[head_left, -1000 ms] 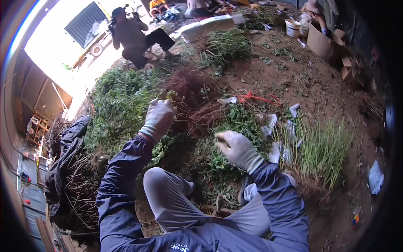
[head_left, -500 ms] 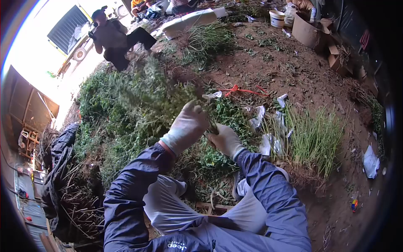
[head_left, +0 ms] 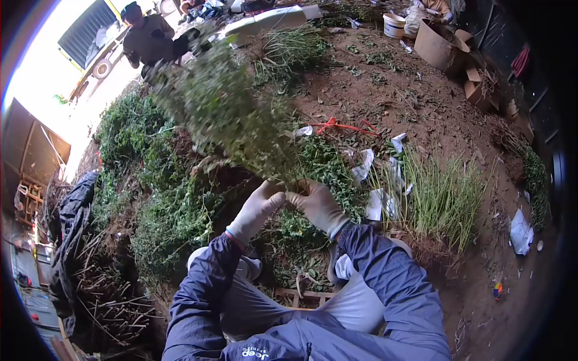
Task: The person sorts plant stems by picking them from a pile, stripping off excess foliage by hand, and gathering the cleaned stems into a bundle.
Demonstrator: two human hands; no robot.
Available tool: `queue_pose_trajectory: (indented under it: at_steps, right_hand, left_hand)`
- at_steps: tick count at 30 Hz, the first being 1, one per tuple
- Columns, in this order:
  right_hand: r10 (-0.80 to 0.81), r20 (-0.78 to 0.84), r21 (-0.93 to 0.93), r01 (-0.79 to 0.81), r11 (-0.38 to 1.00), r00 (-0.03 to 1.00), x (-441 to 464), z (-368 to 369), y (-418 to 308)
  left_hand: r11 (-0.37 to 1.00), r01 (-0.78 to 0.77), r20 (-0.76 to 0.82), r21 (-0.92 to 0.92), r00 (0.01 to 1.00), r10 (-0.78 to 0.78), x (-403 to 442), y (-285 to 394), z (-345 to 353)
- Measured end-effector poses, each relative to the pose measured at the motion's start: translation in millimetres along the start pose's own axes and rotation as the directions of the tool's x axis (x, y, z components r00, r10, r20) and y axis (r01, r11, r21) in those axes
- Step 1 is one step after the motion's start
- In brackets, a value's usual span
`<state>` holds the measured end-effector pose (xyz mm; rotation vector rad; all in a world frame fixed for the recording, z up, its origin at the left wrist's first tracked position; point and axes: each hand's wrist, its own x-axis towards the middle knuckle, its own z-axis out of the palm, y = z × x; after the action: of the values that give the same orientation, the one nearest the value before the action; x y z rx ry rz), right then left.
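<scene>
A bushy bunch of leafy green plants (head_left: 226, 111) fans up and to the left ahead of me, its leaves blurred by motion. Its lower stems are pinched in my gloved left hand (head_left: 257, 212). My gloved right hand (head_left: 320, 206) is closed on the same stem end, right beside the left; the fingertips nearly meet. Beneath and left of the bunch lies a heap of cut green plants (head_left: 171, 219). More leafy plants (head_left: 325, 159) lie on the ground just beyond my right hand.
Thin green stems with roots (head_left: 448, 201) stand bundled at right, near white paper scraps (head_left: 374, 203). A red cord (head_left: 337, 124) crosses the soil. Dry sticks (head_left: 114, 301) and black sheeting (head_left: 75, 210) are at left. A person (head_left: 147, 36) sits at upper left; a white bucket (head_left: 394, 26) stands far back.
My left hand has come down beside the right at the stem end. The plant bunch has swung upward and now hides part of the seated person.
</scene>
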<state>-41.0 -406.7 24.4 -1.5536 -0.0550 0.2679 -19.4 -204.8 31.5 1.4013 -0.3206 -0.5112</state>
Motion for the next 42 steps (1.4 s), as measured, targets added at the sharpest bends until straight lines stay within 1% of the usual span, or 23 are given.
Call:
queue_pose_trajectory:
  at_steps: [1, 2, 4, 5, 6, 8, 9, 11, 15, 18, 22, 24, 25, 27, 28, 30, 31, 33, 34, 36, 37, 40, 42]
  right_hand:
    - [-0.004, 0.039, -0.024, 0.005, 1.000, 0.999, -3, 5, -3]
    - [-0.010, 0.078, -0.047, 0.013, 0.999, 0.997, -4, 10, -5]
    - [-0.027, 0.073, -0.163, 0.039, 0.986, 0.997, 3, 20, 1]
    - [-0.015, 0.065, -0.197, 0.028, 0.980, 0.998, 7, 22, 3]
    - [0.007, 0.085, -0.283, 0.018, 0.959, 0.996, 11, 21, 5]
    - [0.025, 0.131, -0.120, -0.010, 0.993, 0.991, 14, 25, 2]
    - [0.011, 0.137, -0.086, 0.001, 0.996, 0.990, 13, 26, 0]
    - [0.041, 0.160, -0.077, -0.028, 0.997, 0.986, 12, 25, -7]
    - [0.097, 0.101, -0.032, -0.094, 0.995, 0.990, 9, 24, -12]
    - [0.096, 0.136, 0.112, -0.112, 0.987, 0.986, 13, 16, -9]
    - [0.137, 0.130, -0.115, -0.123, 0.986, 0.982, 9, 11, -17]
    - [0.051, 0.105, -0.118, -0.039, 0.992, 0.993, 7, 9, -7]
    - [0.051, 0.116, -0.085, -0.041, 0.996, 0.992, 5, 7, -9]
    - [0.144, 0.072, -0.058, -0.140, 0.988, 0.987, 3, 4, -6]
    - [0.149, 0.025, 0.053, -0.150, 0.987, 0.989, 0, 7, -12]
    - [0.193, 0.096, 0.217, -0.210, 0.953, 0.976, 1, -3, 2]
    - [0.224, 0.017, 0.346, -0.216, 0.913, 0.974, -2, 2, -3]
    - [0.156, 0.005, 0.262, -0.152, 0.953, 0.988, 3, -5, 8]
    - [0.192, -0.015, 0.227, -0.183, 0.956, 0.981, 0, -8, -3]
    - [0.096, -0.085, 0.337, -0.062, 0.940, 0.992, 4, -14, 5]
    - [0.120, -0.164, 0.368, -0.052, 0.928, 0.979, 2, -15, -9]
    - [0.124, -0.173, 0.462, -0.031, 0.886, 0.977, 4, -16, -12]
    - [0.126, -0.217, 0.442, -0.018, 0.897, 0.968, 4, -22, -19]
  left_hand:
    - [0.994, -0.038, 0.060, -0.103, 0.997, 0.044, 2, 4, 5]
    - [0.994, 0.058, -0.007, -0.098, 0.998, -0.059, 2, -13, -1]
    - [0.976, 0.072, -0.061, -0.208, 0.994, -0.087, 2, -20, 5]
    - [0.971, 0.054, -0.168, -0.231, 0.981, -0.095, 1, -20, 10]
    - [0.970, 0.056, -0.173, -0.236, 0.980, -0.098, -1, -18, 9]
    - [0.991, 0.068, -0.231, -0.116, 0.968, -0.093, -2, -12, 4]
    - [0.993, 0.047, -0.244, -0.105, 0.967, -0.072, -2, -17, -2]
    - [0.992, 0.046, -0.270, -0.122, 0.960, -0.077, -7, -15, -8]
    - [0.995, 0.041, -0.279, -0.095, 0.958, -0.066, -15, -3, -8]
    - [0.998, 0.050, -0.265, -0.029, 0.962, -0.056, -15, -11, -4]
    - [0.997, 0.078, -0.284, 0.009, 0.956, -0.072, -14, -19, 6]
    - [0.989, 0.149, -0.305, -0.026, 0.941, -0.149, -17, -5, 13]
    - [0.975, 0.221, -0.326, 0.032, 0.924, -0.199, -19, -3, 15]
    - [0.973, 0.227, -0.301, 0.030, 0.931, -0.208, -19, 1, 18]
    - [0.972, 0.235, -0.285, 0.026, 0.933, -0.218, -18, 2, 21]
    - [0.978, 0.208, -0.268, 0.005, 0.943, -0.199, -15, -2, 25]
    - [0.977, 0.210, -0.265, 0.031, 0.945, -0.195, -16, 2, 27]
    - [0.973, 0.222, -0.260, 0.061, 0.945, -0.200, -16, 8, 31]
    - [0.971, 0.232, -0.271, 0.065, 0.940, -0.207, -16, 11, 33]
    - [0.969, 0.239, -0.255, 0.060, 0.942, -0.216, -17, 17, 39]
    - [0.963, 0.259, -0.252, 0.080, 0.940, -0.232, -17, 19, 41]
    - [0.955, 0.271, -0.266, 0.120, 0.936, -0.232, -18, 24, 48]
    - [0.951, 0.263, -0.273, 0.161, 0.938, -0.213, -18, 27, 47]
